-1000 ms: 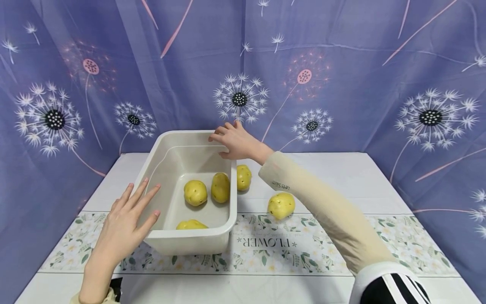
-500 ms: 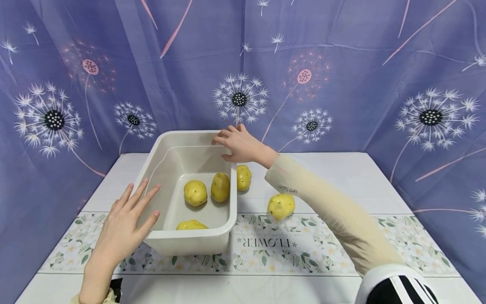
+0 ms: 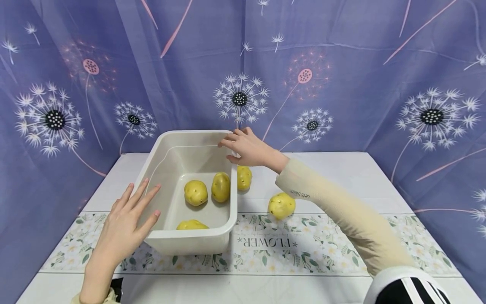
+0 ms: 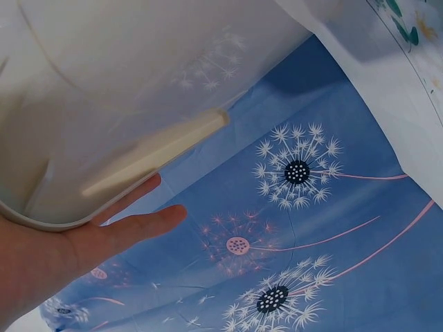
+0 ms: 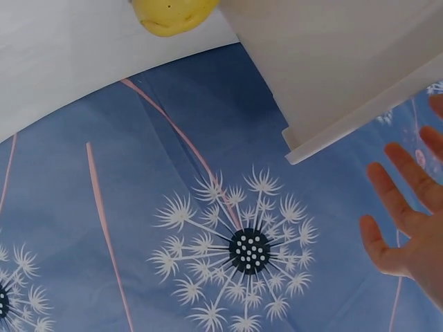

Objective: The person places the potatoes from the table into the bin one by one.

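Observation:
A pale grey plastic bin (image 3: 186, 241) holds three yellow potatoes: one near the middle (image 3: 195, 193), one by the right wall (image 3: 220, 187), one partly hidden at the near end (image 3: 192, 224). My left hand (image 3: 123, 228) lies with spread fingers at the bin's left rim; the left wrist view shows that hand (image 4: 104, 242) against the rim. Above the far right corner is my right hand (image 3: 248, 147), fingers spread and slightly bent, with nothing held. In the right wrist view this hand (image 5: 415, 228) stands apart from the bin (image 5: 346, 69).
Right of the bin, one potato (image 3: 244, 177) lies close to its wall and another (image 3: 282, 205) sits farther right. A floral strip (image 3: 334, 249) crosses the white table (image 3: 334, 181). Behind it hangs a purple-blue dandelion cloth (image 3: 190, 84).
My right hand has drifted to the right and slightly toward me along the bin's far corner, its forearm shifting right too. The left hand, bin and potatoes look unmoved.

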### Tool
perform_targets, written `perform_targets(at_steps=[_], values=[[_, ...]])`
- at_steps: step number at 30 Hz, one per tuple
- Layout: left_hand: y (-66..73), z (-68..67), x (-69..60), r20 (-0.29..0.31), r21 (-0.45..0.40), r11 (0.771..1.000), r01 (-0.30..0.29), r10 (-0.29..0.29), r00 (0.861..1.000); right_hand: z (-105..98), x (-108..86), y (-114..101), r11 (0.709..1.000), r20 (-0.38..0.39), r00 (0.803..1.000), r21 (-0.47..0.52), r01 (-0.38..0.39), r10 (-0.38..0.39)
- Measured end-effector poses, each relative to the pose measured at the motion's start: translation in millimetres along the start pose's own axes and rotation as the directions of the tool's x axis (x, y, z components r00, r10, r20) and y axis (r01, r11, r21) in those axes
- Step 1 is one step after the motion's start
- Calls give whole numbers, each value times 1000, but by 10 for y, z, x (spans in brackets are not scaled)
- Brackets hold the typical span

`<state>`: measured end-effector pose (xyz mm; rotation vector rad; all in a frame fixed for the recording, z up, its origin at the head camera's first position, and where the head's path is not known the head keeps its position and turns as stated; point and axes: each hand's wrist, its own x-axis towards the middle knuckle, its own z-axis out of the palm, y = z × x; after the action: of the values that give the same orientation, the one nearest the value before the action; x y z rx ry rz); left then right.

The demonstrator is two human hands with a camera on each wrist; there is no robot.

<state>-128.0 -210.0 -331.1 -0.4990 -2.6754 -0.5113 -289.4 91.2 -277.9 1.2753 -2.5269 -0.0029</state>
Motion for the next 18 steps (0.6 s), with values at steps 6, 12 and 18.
perform_targets(at_steps=[6, 12, 18], values=[[-2, 0, 6, 6, 2, 1000, 0, 0, 1000, -28, -110, -15, 1000, -3, 1000, -2, 2, -2], [-3, 0, 14, 4, 3, 1000, -4, 4, 1000, -24, -221, -2, 1000, -34, 999, -11, 28, -28], [-7, 1, 5, 11, 1, 1000, 0, 0, 1000, -16, -336, 12, 999, -30, 999, -24, 37, -37]])
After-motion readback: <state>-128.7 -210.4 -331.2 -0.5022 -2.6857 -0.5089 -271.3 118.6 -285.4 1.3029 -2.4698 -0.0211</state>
